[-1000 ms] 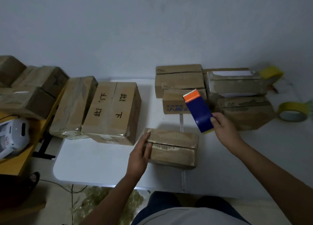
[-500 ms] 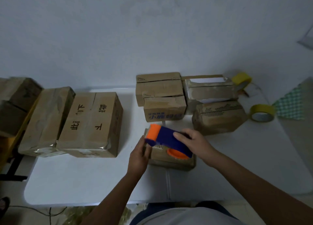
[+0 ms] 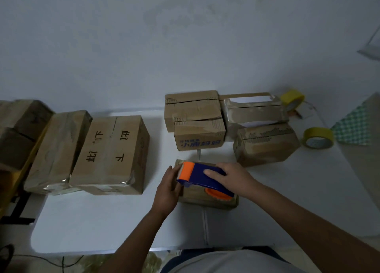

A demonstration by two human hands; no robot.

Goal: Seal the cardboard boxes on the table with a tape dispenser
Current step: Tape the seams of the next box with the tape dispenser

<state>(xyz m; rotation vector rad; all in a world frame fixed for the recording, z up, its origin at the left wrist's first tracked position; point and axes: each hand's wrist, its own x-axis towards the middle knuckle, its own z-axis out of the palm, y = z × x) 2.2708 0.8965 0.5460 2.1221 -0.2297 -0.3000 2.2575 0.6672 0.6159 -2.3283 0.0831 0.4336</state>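
Landmark: a small cardboard box [image 3: 207, 196] lies flat near the front middle of the white bench [image 3: 102, 221].
Tape dispenser: a blue tape dispenser [image 3: 202, 177] with orange ends rests on top of the small cardboard box, its orange roller end at the box's left edge.
Right hand: the right hand [image 3: 232, 178] grips the dispenser from above, fingers curled over the blue body.
Left hand: the left hand [image 3: 167, 190] is spread flat against the box's left side, fingertips up by the roller.
Behind the box: a printed carton [image 3: 199, 137] with blue lettering sits before a plain carton [image 3: 192, 106].
Behind and right of the box: a brown carton [image 3: 265, 145], and beyond it a carton with white paper [image 3: 254, 110] showing.
Left of the box: a large carton [image 3: 111, 155] with black characters, touching a taped carton [image 3: 57, 151].
Far right of the box: a flat yellow tape roll [image 3: 318, 138] and, further back, an upright yellow tape roll [image 3: 293, 100].
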